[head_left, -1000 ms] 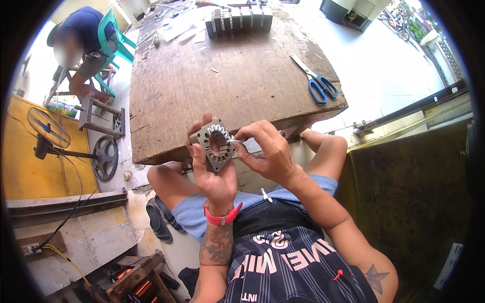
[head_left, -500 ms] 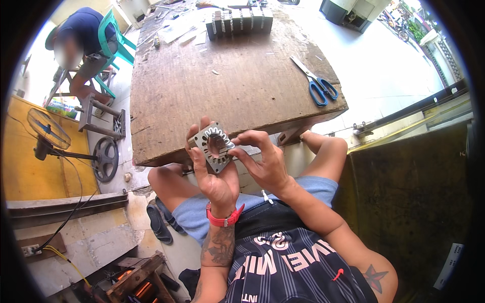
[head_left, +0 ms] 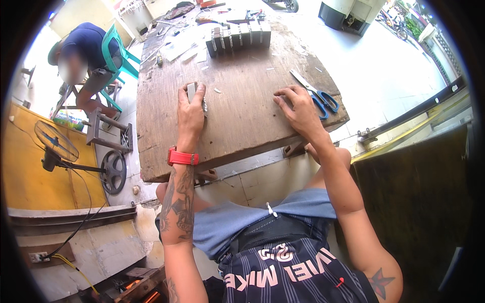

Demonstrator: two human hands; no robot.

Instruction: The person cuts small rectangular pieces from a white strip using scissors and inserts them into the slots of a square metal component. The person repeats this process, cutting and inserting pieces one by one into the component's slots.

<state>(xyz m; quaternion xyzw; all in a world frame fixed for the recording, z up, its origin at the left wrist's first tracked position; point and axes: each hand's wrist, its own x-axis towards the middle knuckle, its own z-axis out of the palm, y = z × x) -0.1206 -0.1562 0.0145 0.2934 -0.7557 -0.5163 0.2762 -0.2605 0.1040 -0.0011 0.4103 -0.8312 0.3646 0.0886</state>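
My left hand (head_left: 190, 117) is closed around a square metal motor stator core (head_left: 191, 92) with slots round its bore, and stands it on edge on the wooden table. Most of the core is hidden behind my fingers and the back of the hand. To the right, my right hand (head_left: 303, 112) is over the tabletop with its fingers bent and apart, holding nothing I can see. It partly covers the handles of blue-handled scissors (head_left: 331, 101), whose blades point away to the far left.
A row of similar stator cores (head_left: 238, 44) stands at the far end of the table (head_left: 237, 101). Paper scraps (head_left: 177, 50) lie at the far left. Beyond the left edge are a person (head_left: 86, 50) on a green chair (head_left: 113, 53) and a fan (head_left: 59, 139).
Both hands have moved forward from above my lap onto the table. My left hand has carried the stator core along, and my right hand has left it and come beside the scissors.
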